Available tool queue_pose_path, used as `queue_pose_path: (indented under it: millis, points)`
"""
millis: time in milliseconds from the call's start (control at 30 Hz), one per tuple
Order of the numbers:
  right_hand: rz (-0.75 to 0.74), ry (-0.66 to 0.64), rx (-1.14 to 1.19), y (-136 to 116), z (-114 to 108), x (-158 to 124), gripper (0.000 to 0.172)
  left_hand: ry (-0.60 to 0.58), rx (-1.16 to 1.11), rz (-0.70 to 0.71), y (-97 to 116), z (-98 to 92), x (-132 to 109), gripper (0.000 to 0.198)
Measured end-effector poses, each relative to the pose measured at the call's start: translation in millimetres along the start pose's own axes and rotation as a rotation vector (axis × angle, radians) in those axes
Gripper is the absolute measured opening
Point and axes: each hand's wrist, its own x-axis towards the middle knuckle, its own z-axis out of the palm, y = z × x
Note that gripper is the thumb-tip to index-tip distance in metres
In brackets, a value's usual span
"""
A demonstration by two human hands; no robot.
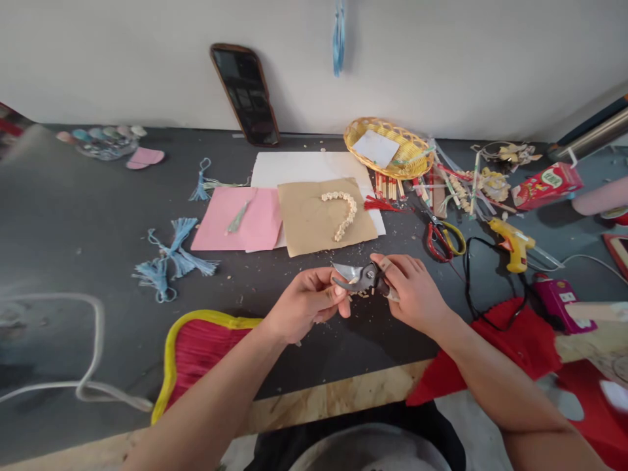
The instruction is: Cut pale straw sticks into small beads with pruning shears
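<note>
My right hand (415, 291) is wrapped round the dark handles of a pair of pruning shears (362, 277), whose blades point left and stand apart. My left hand (314, 297) is closed, its thumb and fingers pinched together right at the blade tips. A tiny pale piece shows between the blades; what the left fingers themselves hold is too small to make out. Small pale cut bits (364, 294) lie on the dark table below the shears. Just beyond, a curved chain of pale pieces (350, 212) rests on a brown paper sheet (299, 226).
Pink paper (210, 229) and blue tassels (179, 245) lie left. A phone (245, 95) leans on the wall. A yellow basket (422, 167), scissors (444, 239), glue gun (513, 245) and red carton (547, 185) stand right. Red felt (520, 333) hangs over the front edge.
</note>
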Motion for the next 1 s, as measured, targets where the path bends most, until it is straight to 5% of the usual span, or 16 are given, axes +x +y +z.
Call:
queue_pose_path:
  millis: [367, 700, 1000]
  points:
    - [0.051, 0.065, -0.070, 4.1, 2.4, 2.1, 0.062, 0.295, 0.423, 0.212, 0.3, 5.5, -0.4, 0.023]
    - [-0.017, 0.005, 0.018, 5.4, -3.6, 1.1, 0.067, 0.068, 0.162, 0.044, -0.5, -0.7, -0.1, 0.027]
    - [0.035, -0.020, 0.014, -0.1, 0.3, -0.3, 0.059, 0.060, 0.063, 0.014, -0.3, -0.3, 0.8, 0.029]
